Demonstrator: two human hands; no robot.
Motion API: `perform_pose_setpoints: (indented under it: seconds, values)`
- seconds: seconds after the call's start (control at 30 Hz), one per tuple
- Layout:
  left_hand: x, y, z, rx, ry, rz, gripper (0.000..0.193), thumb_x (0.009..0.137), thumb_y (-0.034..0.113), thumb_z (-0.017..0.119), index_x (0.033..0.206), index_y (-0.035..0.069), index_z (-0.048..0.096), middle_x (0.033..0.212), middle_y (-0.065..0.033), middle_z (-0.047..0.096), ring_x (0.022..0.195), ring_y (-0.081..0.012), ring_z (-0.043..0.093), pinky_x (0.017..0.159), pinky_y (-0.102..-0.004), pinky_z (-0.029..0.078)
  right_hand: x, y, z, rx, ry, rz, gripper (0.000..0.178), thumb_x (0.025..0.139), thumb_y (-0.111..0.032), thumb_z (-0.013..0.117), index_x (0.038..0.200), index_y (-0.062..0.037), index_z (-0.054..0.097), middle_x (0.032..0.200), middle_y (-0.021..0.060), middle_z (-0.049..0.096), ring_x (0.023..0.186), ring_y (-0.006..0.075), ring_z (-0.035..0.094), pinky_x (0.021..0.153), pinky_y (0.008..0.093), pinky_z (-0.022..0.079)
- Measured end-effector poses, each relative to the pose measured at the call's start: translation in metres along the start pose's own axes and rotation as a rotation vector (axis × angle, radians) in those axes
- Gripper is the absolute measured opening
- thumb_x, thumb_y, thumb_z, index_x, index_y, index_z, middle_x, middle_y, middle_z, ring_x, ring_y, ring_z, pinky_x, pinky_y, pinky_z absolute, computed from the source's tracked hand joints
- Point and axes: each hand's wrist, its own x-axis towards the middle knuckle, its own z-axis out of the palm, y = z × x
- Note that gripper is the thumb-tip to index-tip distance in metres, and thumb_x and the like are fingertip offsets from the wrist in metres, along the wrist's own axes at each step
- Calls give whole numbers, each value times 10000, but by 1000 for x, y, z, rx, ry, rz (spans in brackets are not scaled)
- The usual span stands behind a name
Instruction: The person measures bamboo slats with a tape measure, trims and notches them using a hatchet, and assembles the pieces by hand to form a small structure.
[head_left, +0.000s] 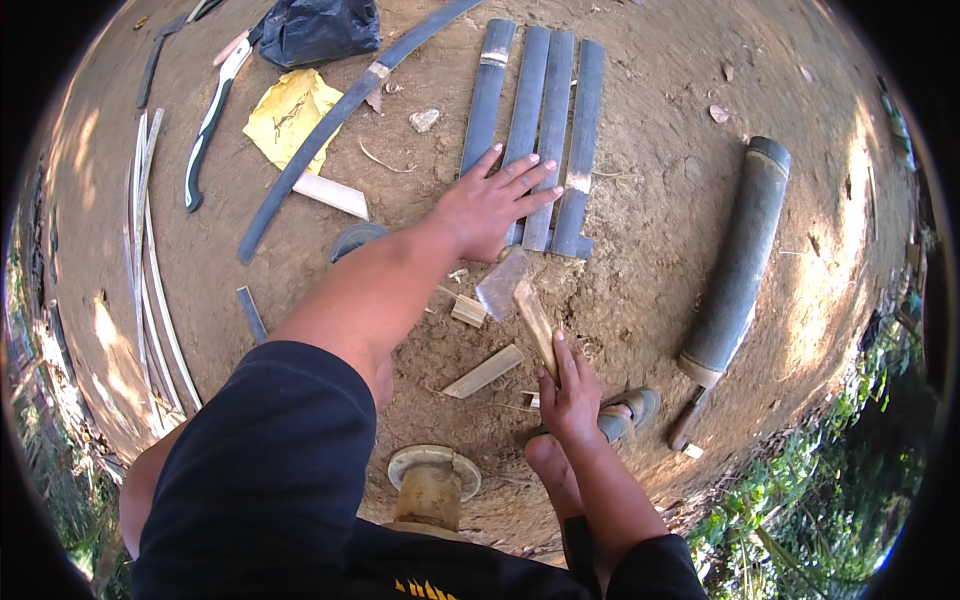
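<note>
My left hand (495,205) lies flat, fingers spread, across several dark split bamboo slats (537,95) set side by side on the ground. Under their near ends, a short dark crosspiece (585,245) shows partly. My right hand (572,392) grips the wooden handle of a broad-bladed chopping tool (538,325). Its metal blade is slightly blurred and sits just below my left hand, close to the slats' near ends; whether it touches them I cannot tell. Pale bamboo offcuts (484,371) are scattered between my arms.
To the right lies a thick bamboo tube (740,260), a brown handle (684,425) at its near end. Leftward are a curved dark strip (330,125), a yellow sheet (285,120), a handsaw (213,125), a black bag (318,30) and thin pale strips (148,260). A flanged cylinder (430,485) stands nearest me.
</note>
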Motion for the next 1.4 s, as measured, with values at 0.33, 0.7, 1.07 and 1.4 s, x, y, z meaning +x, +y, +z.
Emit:
perform_pose_setpoints:
  seconds: [0.33,0.7,1.07,1.4]
  values:
    - [6,-1,33,132,223,4,1133,762,625,772,1668,273,188,1750,-27,138,1604,-228,157,1298,-558,123,14,-14,8,19,70,5,662,925,-164,733,1540,-219,496,974,122,619,753,335,646,607,449,524]
    - [6,-3,-7,-135,-13,24,1106,760,757,700,1653,277,256,1744,-38,166,1602,-231,167,1296,-555,118,-1,-24,24,35,38,112,638,911,-198,760,1504,-300,549,1005,112,598,782,305,640,618,440,526]
    - [7,-7,37,290,277,7,1125,752,806,664,1653,269,257,1743,-30,167,1605,-225,150,1297,-553,126,-1,-28,30,87,38,293,660,929,-178,744,1542,-262,512,1037,145,626,826,325,668,676,433,549]
    - [7,4,-18,-144,-72,8,1128,766,793,686,1658,272,234,1749,-22,131,1609,-217,117,1306,-544,84,3,-26,4,295,24,372,576,1034,-136,600,1575,-88,408,1017,215,684,802,349,689,699,443,555]
